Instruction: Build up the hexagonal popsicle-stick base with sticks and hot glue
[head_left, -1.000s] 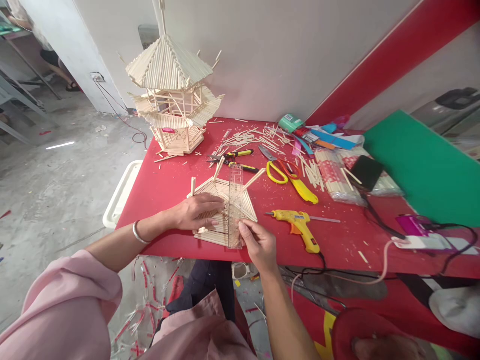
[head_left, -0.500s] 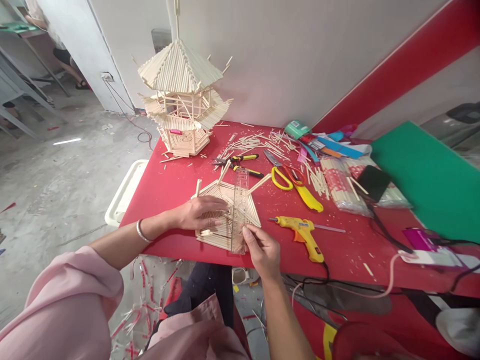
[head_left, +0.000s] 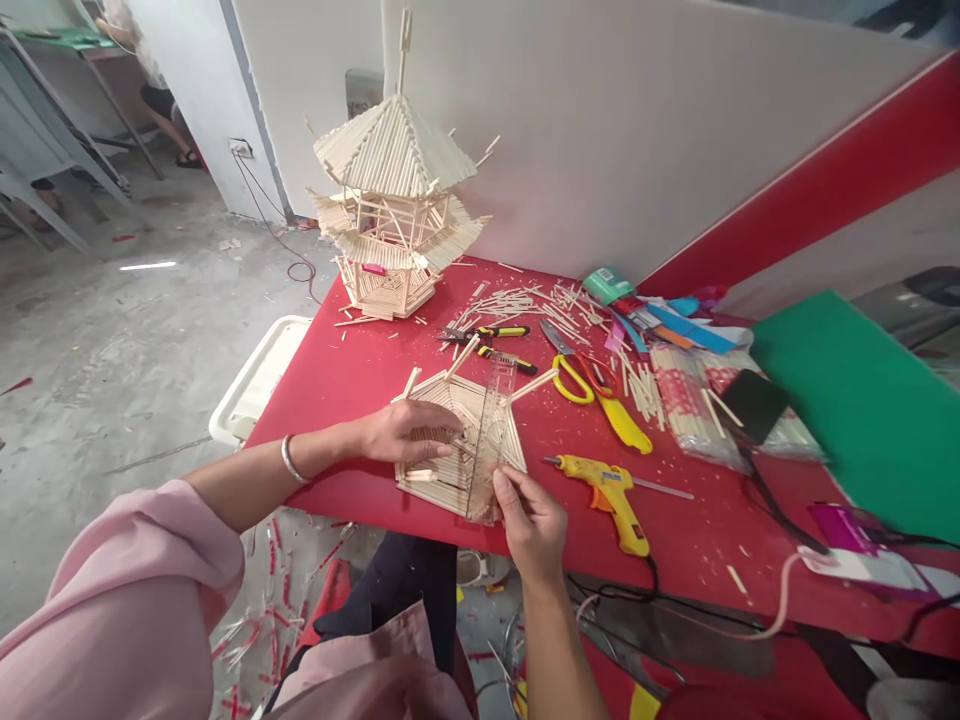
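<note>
A hexagonal panel of wooden sticks [head_left: 429, 487] lies near the table's front edge, with short posts standing up around its rim. Across its right side lies a clear plastic ruler [head_left: 489, 430]. The ruler's near end is pinched between the thumb and fingers of my right hand [head_left: 534, 515]. My left hand [head_left: 397, 432] rests over the panel's left part, fingers stretched out and thumb apart. It hides some of the sticks beneath it, and a thin stick lies close to its fingertips.
Behind the panel stands a stick-built pagoda [head_left: 401, 220]. Pliers [head_left: 495, 333], scissors [head_left: 600, 390] and a yellow glue gun [head_left: 611, 490] lie on the red table [head_left: 300, 420]. Loose sticks [head_left: 517, 302], bagged sticks [head_left: 690, 400] and a power strip [head_left: 862, 568] are farther off.
The camera view has shifted, so the table and pagoda appear lower and farther right. The ruler now slants more across the panel, still in my right hand. My left hand stays over the panel.
</note>
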